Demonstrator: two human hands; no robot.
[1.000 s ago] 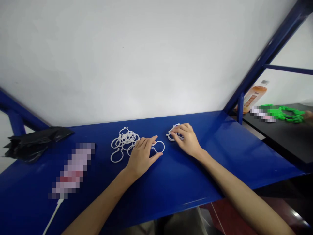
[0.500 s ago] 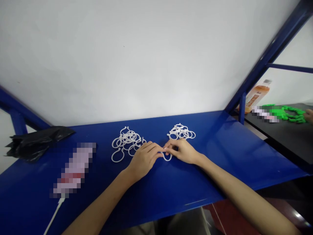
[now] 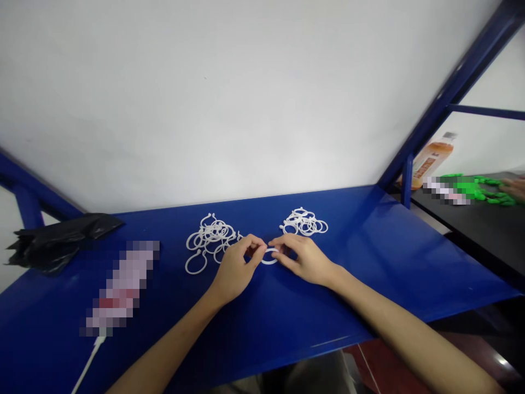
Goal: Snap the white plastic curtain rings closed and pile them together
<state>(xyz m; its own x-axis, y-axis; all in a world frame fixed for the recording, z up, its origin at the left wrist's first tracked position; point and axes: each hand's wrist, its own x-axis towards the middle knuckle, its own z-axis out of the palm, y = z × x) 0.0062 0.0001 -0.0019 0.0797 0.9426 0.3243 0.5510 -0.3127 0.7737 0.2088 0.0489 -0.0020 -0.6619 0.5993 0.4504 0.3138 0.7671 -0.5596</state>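
Note:
A white plastic curtain ring (image 3: 269, 262) is held between my two hands, just above the blue tabletop. My left hand (image 3: 240, 268) pinches its left side between thumb and fingers. On the other side, my right hand (image 3: 305, 257) grips it with thumb and forefinger. Fingertips cover part of the ring, so I cannot tell whether its ends are joined. Left of my left hand lies a loose pile of white curtain rings (image 3: 213, 232), several with their ball-tipped ends apart. Beyond my right hand sits a smaller heap of similar rings (image 3: 305, 221).
A black plastic bag (image 3: 61, 241) lies at the left of the blue table (image 3: 369, 241). Nearer is a blurred-out pinkish object (image 3: 123, 284) with a white cable (image 3: 88, 358). At right, a bottle (image 3: 432, 161), green pieces (image 3: 488, 189) and another person's hand (image 3: 514, 189) appear at a black table.
My fingers have shifted round the ring, and its loop now shows wider and flatter between my hands. My left hand's thumb and fingers form a rounder pinch. Both piles look the same.

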